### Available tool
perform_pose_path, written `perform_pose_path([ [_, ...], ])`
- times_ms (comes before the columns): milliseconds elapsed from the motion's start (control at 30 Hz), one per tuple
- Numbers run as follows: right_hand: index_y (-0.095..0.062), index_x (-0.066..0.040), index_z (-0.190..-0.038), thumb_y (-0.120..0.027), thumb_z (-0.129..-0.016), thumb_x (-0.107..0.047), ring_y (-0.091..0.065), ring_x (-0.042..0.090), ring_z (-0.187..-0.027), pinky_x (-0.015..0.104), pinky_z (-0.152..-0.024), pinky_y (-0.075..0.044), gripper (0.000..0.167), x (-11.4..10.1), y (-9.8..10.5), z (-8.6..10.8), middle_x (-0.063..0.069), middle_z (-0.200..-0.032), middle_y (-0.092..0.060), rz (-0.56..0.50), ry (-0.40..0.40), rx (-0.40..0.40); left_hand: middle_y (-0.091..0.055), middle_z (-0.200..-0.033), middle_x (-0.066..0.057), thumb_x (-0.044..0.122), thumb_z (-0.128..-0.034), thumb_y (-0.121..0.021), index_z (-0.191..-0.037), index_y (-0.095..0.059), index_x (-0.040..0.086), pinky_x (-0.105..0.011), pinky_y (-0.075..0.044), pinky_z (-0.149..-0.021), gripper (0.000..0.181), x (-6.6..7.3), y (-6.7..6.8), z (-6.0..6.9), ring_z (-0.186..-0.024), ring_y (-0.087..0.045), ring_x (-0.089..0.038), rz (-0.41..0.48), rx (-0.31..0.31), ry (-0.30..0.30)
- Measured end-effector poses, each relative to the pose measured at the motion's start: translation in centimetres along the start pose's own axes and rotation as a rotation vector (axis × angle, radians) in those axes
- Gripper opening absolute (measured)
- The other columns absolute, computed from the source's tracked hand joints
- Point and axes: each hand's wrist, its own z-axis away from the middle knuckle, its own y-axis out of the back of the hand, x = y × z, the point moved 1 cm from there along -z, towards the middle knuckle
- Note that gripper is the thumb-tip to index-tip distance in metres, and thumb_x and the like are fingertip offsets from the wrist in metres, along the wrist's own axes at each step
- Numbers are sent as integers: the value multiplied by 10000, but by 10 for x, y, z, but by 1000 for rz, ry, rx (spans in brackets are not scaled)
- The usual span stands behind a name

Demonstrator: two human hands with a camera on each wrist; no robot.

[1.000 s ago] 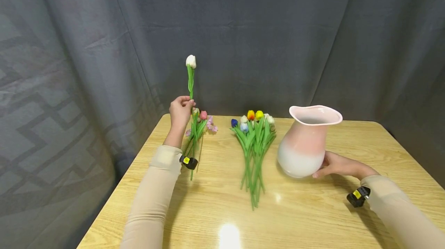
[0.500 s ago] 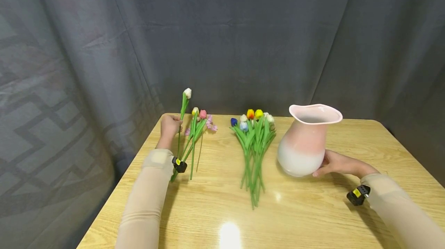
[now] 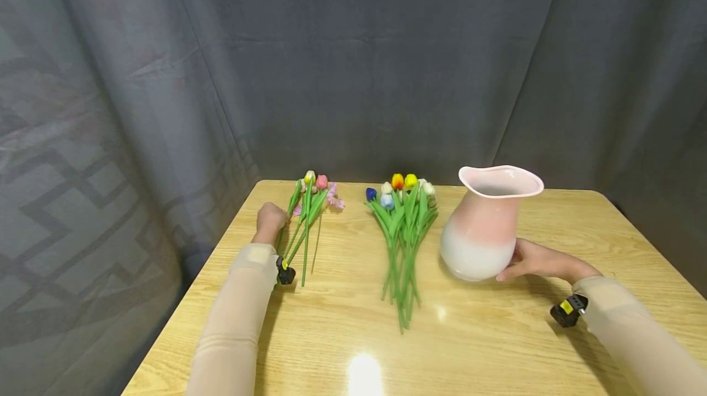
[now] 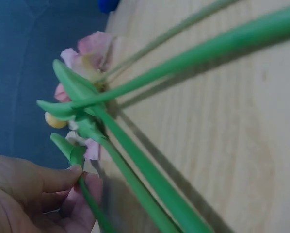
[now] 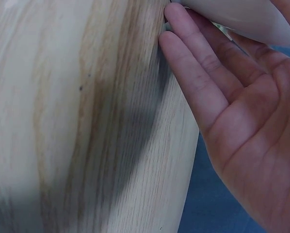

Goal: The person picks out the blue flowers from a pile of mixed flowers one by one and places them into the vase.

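At the table's left, my left hand (image 3: 271,219) pinches the green stem of a white tulip between thumb and fingertips. In the left wrist view this tulip's stem (image 4: 90,198) runs down past the fingers, low beside the loose flowers; its white head is hard to make out. Close by lie a pale yellow tulip (image 3: 310,176), a pink tulip (image 3: 322,182) and purple blossoms (image 3: 334,197). On the right, a pink and white vase (image 3: 479,233) with a wavy rim stands on the table. My right hand (image 3: 538,261) rests against its lower right side, fingers nearly straight and partly behind it.
Mid-table lies a bunch of tulips (image 3: 405,224) with blue, white, orange and yellow heads, stems toward me. The wooden table (image 3: 442,347) ends at a grey curtain (image 3: 375,64) behind and at the left.
My left hand has come down and leftward with the white tulip, from upright above the table to low beside the loose flowers. The right hand and vase have stayed put.
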Motion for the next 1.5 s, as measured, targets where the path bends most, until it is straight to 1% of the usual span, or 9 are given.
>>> perform_pose_path([
  [133, -337, 82, -1376, -753, -818, -93, -543, -68, -1092, 194, -892, -480, 717, 1, 0, 0, 242, -1325, -502, -1, 7, 1, -663, -1047, -277, 86, -823, -666, -956, -664, -105, -445, -529, -854, 233, 0, -2, 0, -890, -606, -340, -52, -33, 13],
  [433, -333, 77, -1384, -753, -819, -96, -532, -84, -1100, 190, -899, -476, 725, 0, -1, 0, 269, -1342, -486, 0, 11, 5, -658, -1073, -228, 133, -897, -606, -996, -658, -40, -409, -514, -668, 206, 7, -4, -1, -847, -594, -279, -139, -83, 60],
  [600, -333, 99, -1379, -748, -821, -80, -545, -66, -1098, 200, -904, -485, 718, 3, -1, -1, 264, -1328, -500, -15, 16, -3, -681, -1009, -203, 130, -919, -558, -909, -674, 6, -454, -538, -653, 170, 18, -7, 0, -887, -661, -330, -168, 18, 49],
  [767, -344, 88, -1372, -750, -819, -79, -542, -66, -1100, 191, -900, -477, 706, 4, 0, 0, 99, -1302, -543, -10, 23, -1, -698, -953, -180, 172, -936, -533, -904, -685, 44, -486, -536, -611, 202, 49, -10, 7, -848, -680, -346, -124, 150, -105],
  [867, -346, 80, -1372, -749, -821, -81, -539, -64, -1106, 184, -904, -469, 701, 3, 0, -1, -17, -1270, -554, -7, 32, 0, -702, -922, -141, 185, -963, -521, -1004, -672, 54, -389, -495, -535, 204, 72, -13, 16, -724, -656, -270, -40, 157, -240],
  [1033, -342, 79, -1376, -752, -820, -89, -535, -71, -1105, 182, -907, -465, 711, 2, 0, -2, 67, -1298, -541, 2, 25, -1, -666, -807, -74, 134, -949, -515, -1063, -652, 61, -250, -381, -460, 193, 107, -25, 41, -525, -495, -125, 149, 103, -453],
  [1167, -363, 87, -1359, -753, -819, -88, -544, -64, -1091, 189, -900, -472, 689, 1, 0, -2, 209, -1307, -527, 11, 20, -2, -647, -777, -34, 104, -918, -516, -1021, -657, 84, -226, -386, -474, 177, 126, -45, 62, -530, -486, -90, 174, 65, -586],
  [1300, -376, 85, -1350, -751, -818, -80, -555, -51, -1083, 192, -896, -475, 671, 2, 1, -3, 174, -1289, -546, 9, 21, -2, -653, -814, -29, 88, -908, -531, -1038, -650, 91, -230, -400, -494, 176, 138, -65, 81, -571, -501, -105, 121, -41, -635],
  [1500, -362, 80, -1361, -750, -819, -75, -560, -50, -1083, 201, -896, -486, 685, 4, 1, -3, -85, -1232, -566, 0, 27, -5, -638, -753, 12, 128, -922, -553, -1127, -638, 104, -214, -420, -482, 223, 147, -97, 101, -554, -508, -82, -39, -212, -656],
])
